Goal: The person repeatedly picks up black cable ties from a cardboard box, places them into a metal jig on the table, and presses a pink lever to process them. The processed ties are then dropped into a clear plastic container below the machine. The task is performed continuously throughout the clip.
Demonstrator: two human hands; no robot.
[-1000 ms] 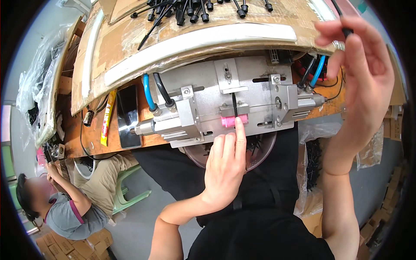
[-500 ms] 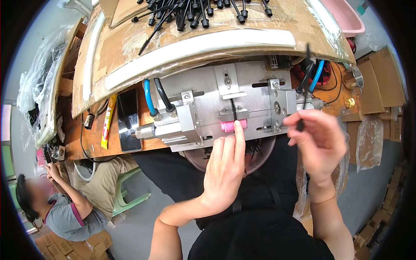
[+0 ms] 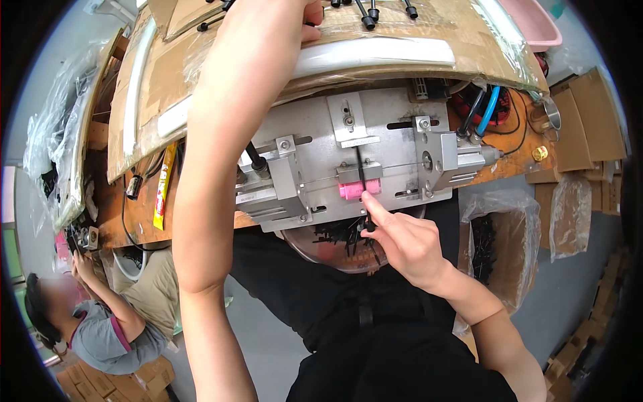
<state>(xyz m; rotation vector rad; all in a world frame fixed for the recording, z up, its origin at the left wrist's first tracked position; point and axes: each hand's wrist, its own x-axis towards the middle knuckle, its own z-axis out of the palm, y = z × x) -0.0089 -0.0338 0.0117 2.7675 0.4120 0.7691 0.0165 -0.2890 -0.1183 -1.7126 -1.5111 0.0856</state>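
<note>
At the metal fixture (image 3: 321, 151), my right hand (image 3: 412, 244) closes thumb and fingers around the lower end of a thin black rod (image 3: 364, 175). Its index finger stretches to the rod beside the pink block (image 3: 349, 190). The rod lies across the pink block and a small metal bracket, and its far end reaches the upright stop plate (image 3: 360, 141). My left hand (image 3: 305, 19) is up at the cardboard shelf among black rods with flared ends (image 3: 367, 22). The frame's top edge cuts that hand off, so its grip is hidden.
Under the fixture a translucent bowl (image 3: 301, 249) holds several black pieces. Metal cylinder blocks (image 3: 459, 161) flank the fixture, with a blue hose (image 3: 491, 112) on the right. A yellow packet (image 3: 164, 187) lies at left. Beyond it, another person (image 3: 117, 328) sits working.
My left hand has left the pink block and gone up to the shelf's rods. My right hand has moved left and down to the pink block with a black rod, now laid across it.
</note>
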